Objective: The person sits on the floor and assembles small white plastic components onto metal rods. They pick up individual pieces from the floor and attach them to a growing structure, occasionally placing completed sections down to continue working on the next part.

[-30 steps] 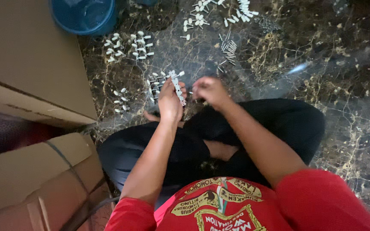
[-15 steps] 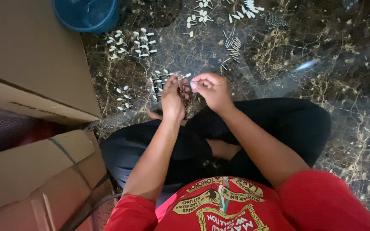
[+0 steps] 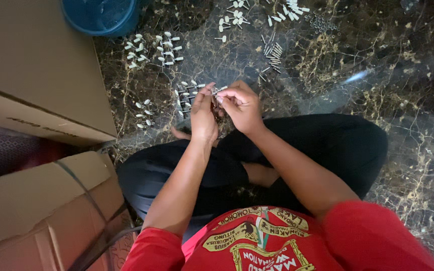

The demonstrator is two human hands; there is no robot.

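both hands, left hand and right hand, pinch a small white-headed pin assembly just above the marble floor. finished pieces lie in groups further off, loose metal pins remain. cardboard boxes crowd the left; the right lies open.

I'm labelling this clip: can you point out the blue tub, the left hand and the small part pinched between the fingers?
blue tub (image 3: 101, 17): head view, on its rim.
left hand (image 3: 203, 118): head view, back of the hand.
small part (image 3: 216, 92): head view, its pale tip between the fingertips.
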